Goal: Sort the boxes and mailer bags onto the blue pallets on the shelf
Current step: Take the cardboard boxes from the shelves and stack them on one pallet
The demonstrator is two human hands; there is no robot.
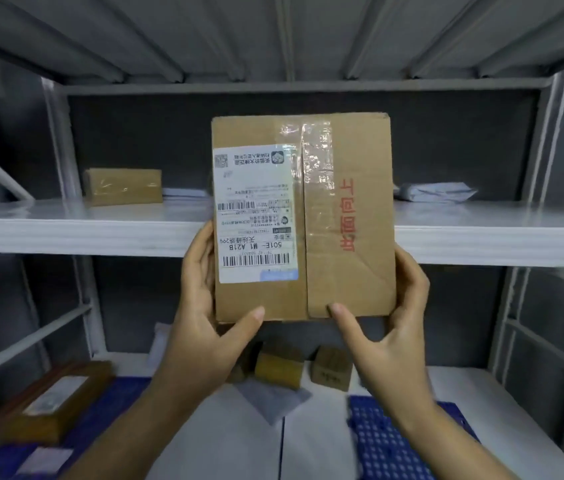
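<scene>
1. I am holding a cardboard box (303, 216) up in front of me with both hands, its broad face turned toward me, in the air level with the upper shelf (100, 223).
2. My left hand (204, 299) is gripping the box's lower left side, with the fingers wrapping round the left edge and the thumb pressing on the front face near the bottom.
3. My right hand (395, 327) is gripping the lower right side the same way, fingers curling round the right edge and thumb lying on the front by the bottom seam.
4. A white shipping label (254, 216) is sitting on the left half of the face, its print reading upside down; clear tape (315, 161) is running down the middle seam, and red characters (346, 216) are running down the right half.
5. Behind the box, a taped brown parcel (123, 187) is lying at the left of the upper shelf and a pale mailer bag (436, 192) at its right.
6. On the lower shelf, a blue pallet (398, 441) is lying under my right wrist, and another blue pallet (107, 403) at the left is carrying a long brown box (55, 400).
7. Between the pallets, two small boxes (280, 368) are standing at the back, with a grey mailer bag (273, 400) lying just in front of them.
</scene>
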